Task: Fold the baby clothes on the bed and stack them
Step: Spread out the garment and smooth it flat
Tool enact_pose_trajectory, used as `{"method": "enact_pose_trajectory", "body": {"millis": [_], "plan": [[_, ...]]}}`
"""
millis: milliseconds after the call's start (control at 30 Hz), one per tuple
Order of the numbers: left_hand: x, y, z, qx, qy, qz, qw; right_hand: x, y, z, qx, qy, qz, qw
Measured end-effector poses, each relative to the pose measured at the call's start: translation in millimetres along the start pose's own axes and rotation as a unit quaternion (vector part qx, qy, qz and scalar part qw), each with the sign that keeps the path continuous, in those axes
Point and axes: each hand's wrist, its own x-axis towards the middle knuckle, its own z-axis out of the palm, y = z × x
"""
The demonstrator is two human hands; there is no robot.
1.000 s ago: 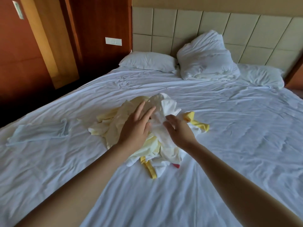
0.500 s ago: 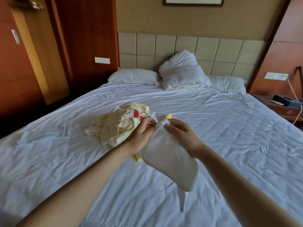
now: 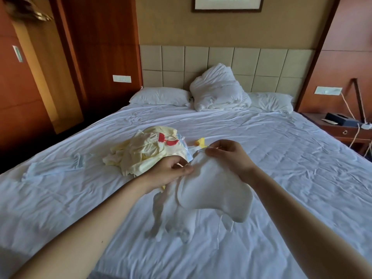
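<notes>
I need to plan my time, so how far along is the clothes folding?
Early. Done: no stack visible; a pale blue piece lies apart on the bed. In hand: left hand and right hand pinch an unfolded white garment. Remaining: the crumpled yellow pile.

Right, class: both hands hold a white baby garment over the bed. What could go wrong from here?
The soft white baby garment hangs crumpled from pinches by the left hand and right hand; laid down like that, it may fold crooked. Its thin ties dangle over the white bed sheet and could tangle.
</notes>
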Motion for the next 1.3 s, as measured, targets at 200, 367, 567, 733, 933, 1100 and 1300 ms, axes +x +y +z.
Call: {"method": "enact_pose_trajectory", "body": {"millis": [200,367,567,733,933,1100,1300], "plan": [[-3.8,-46.2,20.4,0.090,-0.031,-0.078,0.992,-1.2,56.0,-5.1,-0.231,0.001,0.068,0.971],[-21.9,-111.3,42.0,0.251,0.015,-0.122,0.960,-27.4,129.5,13.7,-0.304,-0.017,0.135,0.943],[-39.2,-147.5,63.8,0.249,0.095,-0.120,0.956,-56.4,174.5,25.7,-0.360,-0.053,0.126,0.923],[-37.1,-147.6,69.7,0.246,0.112,-0.080,0.960,-60.5,181.0,33.9,-0.383,-0.050,0.023,0.922],[-21.0,-120.5,60.3,0.177,0.090,0.006,0.980,-47.0,147.6,60.6,-0.366,-0.093,-0.067,0.924],[-6.6,-89.7,29.3,0.179,0.126,0.045,0.975,-25.6,120.1,45.1,-0.332,-0.033,-0.033,0.942],[15.2,-32.3,-8.3,0.192,0.209,0.093,0.954,5.7,66.6,20.5,-0.329,0.027,-0.050,0.943]]}}
